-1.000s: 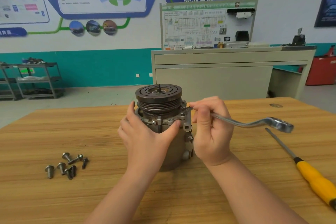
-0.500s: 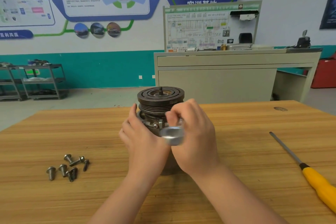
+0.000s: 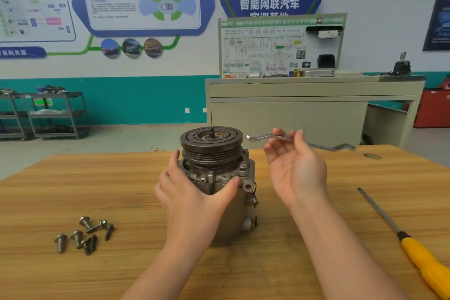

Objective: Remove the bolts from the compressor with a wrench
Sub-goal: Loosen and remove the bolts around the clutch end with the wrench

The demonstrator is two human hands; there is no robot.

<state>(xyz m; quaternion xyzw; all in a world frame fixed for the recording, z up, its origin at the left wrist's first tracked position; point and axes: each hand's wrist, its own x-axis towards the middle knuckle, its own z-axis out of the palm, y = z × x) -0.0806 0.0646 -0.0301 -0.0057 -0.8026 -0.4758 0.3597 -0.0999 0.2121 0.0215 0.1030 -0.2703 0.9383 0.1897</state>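
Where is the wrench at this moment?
In the head view the wrench is in the air right of centre, held in the right hand's fingertips just right of the compressor pulley, off the bolts.

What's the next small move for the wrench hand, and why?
Probably bring the wrench down onto a flange bolt. The right hand holds it lifted clear of the compressor, which the left hand steadies.
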